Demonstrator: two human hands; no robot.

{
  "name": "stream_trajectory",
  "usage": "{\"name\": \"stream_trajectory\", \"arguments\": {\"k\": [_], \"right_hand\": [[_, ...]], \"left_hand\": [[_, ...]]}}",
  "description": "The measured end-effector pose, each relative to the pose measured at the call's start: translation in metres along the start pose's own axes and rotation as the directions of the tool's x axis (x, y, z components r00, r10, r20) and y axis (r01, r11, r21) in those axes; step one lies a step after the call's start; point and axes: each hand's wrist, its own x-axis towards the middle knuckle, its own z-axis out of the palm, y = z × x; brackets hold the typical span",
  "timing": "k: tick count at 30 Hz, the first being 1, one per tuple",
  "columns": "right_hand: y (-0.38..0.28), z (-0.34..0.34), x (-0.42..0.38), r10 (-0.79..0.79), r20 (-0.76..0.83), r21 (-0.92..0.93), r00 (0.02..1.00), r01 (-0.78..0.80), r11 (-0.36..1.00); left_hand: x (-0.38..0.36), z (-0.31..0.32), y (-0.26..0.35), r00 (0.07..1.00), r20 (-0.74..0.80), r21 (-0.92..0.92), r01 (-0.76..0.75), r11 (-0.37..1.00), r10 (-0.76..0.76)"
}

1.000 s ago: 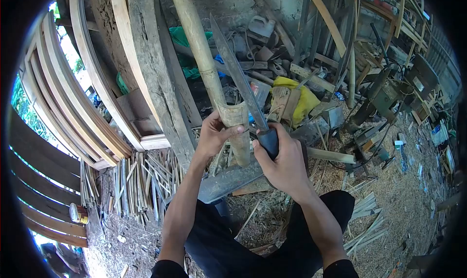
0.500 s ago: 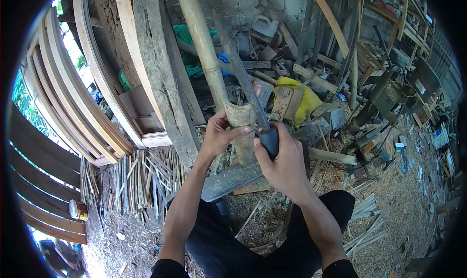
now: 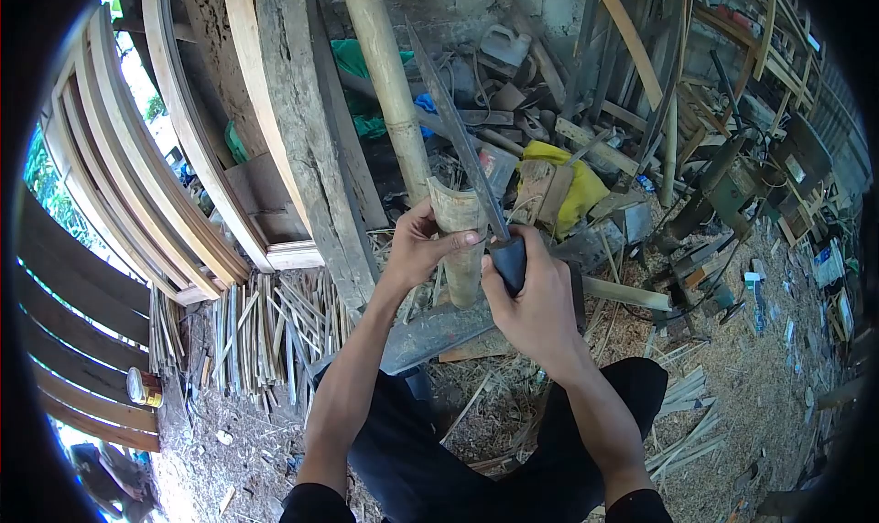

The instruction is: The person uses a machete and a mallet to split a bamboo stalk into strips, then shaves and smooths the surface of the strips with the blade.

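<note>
Pinching a pale, curved bamboo section (image 3: 455, 210) between thumb and fingers, the left hand (image 3: 417, 253) maintains its grip; the right hand (image 3: 540, 299) is closed around the black handle (image 3: 509, 267) of a long, dark steel blade (image 3: 462, 143). Little has changed: the section has shifted only slightly and remains steadied beside the blade. Its long axis runs near upright, hollow end foremost, above a grey plank (image 3: 426, 335). The blade points forward and leftward.

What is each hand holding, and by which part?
The right hand grips the long blade by its dark handle. The left hand holds the bamboo piece around its middle, thumb across the near side.
</note>
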Motion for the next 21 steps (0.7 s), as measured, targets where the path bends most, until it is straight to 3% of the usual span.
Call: {"name": "stream_trajectory", "arguments": {"k": [21], "right_hand": [[-0.0051, -0.0021, 0.0011, 0.045, 0.023, 0.004, 0.999, -0.045, 0.999]], "left_hand": [[-0.0017, -0.0039, -0.0019, 1.0, 0.019, 0.034, 0.002, 0.999, -0.002]]}}
